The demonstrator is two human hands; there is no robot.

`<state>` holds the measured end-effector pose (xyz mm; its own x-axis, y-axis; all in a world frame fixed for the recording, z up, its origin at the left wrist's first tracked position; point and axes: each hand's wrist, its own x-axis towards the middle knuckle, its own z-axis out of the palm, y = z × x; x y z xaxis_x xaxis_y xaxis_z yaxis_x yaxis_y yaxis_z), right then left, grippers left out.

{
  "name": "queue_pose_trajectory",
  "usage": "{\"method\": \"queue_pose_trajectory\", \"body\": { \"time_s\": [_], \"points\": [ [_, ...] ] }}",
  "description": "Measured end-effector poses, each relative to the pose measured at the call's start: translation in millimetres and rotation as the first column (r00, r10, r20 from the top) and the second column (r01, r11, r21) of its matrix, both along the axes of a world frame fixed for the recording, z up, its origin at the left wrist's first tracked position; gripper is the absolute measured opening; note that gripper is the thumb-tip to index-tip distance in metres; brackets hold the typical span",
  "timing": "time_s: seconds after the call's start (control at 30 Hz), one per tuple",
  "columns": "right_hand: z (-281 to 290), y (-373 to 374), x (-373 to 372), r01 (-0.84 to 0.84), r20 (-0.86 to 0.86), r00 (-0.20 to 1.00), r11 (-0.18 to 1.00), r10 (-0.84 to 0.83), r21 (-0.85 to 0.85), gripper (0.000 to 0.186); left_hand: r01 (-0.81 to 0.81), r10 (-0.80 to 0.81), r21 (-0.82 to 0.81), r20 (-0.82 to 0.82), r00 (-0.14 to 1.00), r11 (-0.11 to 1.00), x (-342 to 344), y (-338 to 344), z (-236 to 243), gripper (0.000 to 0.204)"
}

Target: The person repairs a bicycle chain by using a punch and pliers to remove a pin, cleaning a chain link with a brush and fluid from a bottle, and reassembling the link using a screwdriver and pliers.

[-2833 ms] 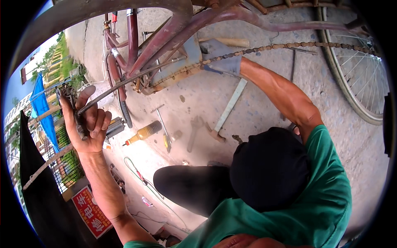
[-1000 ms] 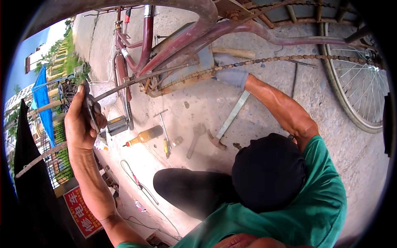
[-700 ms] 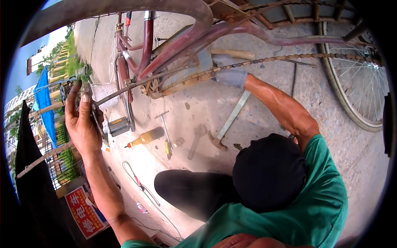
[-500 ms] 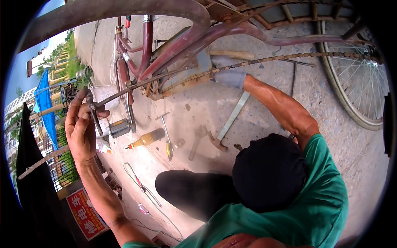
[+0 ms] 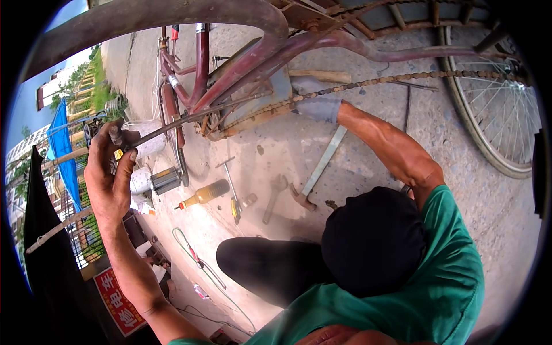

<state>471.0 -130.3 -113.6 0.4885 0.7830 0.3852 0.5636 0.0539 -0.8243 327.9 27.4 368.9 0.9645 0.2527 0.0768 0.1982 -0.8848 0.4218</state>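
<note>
My left hand (image 5: 112, 172) is closed around the crossbar end of a long metal T-handle wrench (image 5: 172, 126). The rod slants up to the right, past the reddish bicycle frame (image 5: 202, 69), toward a rusty metal part (image 5: 230, 129). My right hand (image 5: 316, 103), in a pale grey glove, reaches behind the rusty chain (image 5: 374, 82) beside that part. The chain and the glove's blur hide its fingers and anything in them. A pedal (image 5: 165, 180) sits close to my left hand.
On the concrete lie a hammer (image 5: 325, 167), an amber bottle (image 5: 204, 194), a small T-shaped tool (image 5: 228, 175), a yellow-handled screwdriver (image 5: 235, 210), an open-ended wrench (image 5: 274, 198) and a green cord (image 5: 185, 241). A spoked wheel (image 5: 460, 103) stands at the right, and a wooden stick (image 5: 325, 76) lies beyond my glove.
My left hand has rotated the wrench's crossbar, which hung downward before and now lies within the fingers. That hand has shifted slightly left. My right hand has hardly moved.
</note>
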Motion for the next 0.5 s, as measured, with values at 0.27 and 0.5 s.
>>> {"method": "queue_pose_trajectory", "body": {
  "time_s": [0.27,0.5],
  "points": [
    [98.8,-36.6,5.3,-0.071,-0.422,0.905,0.996,0.042,-0.052,0.020,0.347,-0.455,0.862,-0.158,0.876,0.370,-3.3,-16.2,3.2,0.023],
    [139.9,-53.9,7.1,-0.099,-0.510,0.858,0.994,0.060,-0.050,0.023,-0.124,0.111,-0.121,-0.108,0.988,0.985,-27.8,-24.2,11.6,0.048]
  ]
}}
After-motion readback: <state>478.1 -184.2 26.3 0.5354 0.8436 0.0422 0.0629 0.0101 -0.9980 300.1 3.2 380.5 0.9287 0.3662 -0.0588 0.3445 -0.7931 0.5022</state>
